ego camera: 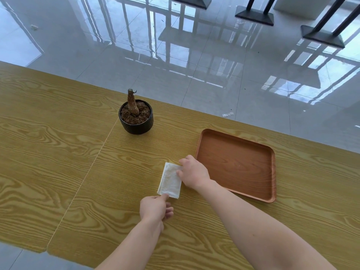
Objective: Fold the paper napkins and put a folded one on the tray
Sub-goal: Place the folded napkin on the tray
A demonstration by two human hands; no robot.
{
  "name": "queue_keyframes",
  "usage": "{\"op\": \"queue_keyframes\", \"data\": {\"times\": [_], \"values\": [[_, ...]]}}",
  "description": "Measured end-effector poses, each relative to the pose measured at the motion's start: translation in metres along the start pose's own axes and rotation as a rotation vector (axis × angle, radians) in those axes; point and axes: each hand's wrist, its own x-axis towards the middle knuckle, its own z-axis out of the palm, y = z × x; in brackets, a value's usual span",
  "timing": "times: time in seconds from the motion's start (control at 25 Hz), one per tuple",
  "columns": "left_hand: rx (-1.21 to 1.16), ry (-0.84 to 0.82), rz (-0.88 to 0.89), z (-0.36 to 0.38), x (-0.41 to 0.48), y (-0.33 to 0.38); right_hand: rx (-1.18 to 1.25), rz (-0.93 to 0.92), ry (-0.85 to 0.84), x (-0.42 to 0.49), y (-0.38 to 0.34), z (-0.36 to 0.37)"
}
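A white paper napkin, folded into a narrow rectangle, lies flat on the wooden table just left of the tray. My right hand rests on its upper right edge with the fingers pressing down on the paper. At the napkin's near left corner, my left hand pinches the paper between thumb and forefinger. The brown wooden tray sits to the right with nothing in it; its left rim is close to my right hand.
A small black pot with a bare stump in soil stands behind the napkin, near the table's far edge. A seam between two tabletops runs diagonally on the left. Beyond the table is a glossy tiled floor with dark table bases.
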Motion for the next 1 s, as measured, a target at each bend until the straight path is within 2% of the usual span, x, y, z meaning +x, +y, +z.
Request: {"op": "queue_keyframes", "data": {"times": [0.2,0.6,1.0], "values": [[0.006,0.043,0.041,0.006,0.001,0.007,-0.051,0.034,-0.024,0.002,0.002,-0.001],[0.316,0.201,0.271,-0.008,0.001,0.020,-0.082,0.140,0.016,-0.020,-0.010,0.021],[0.434,0.253,0.307,-0.031,0.013,0.020,0.197,0.268,0.084,-0.048,-0.005,0.052]]}}
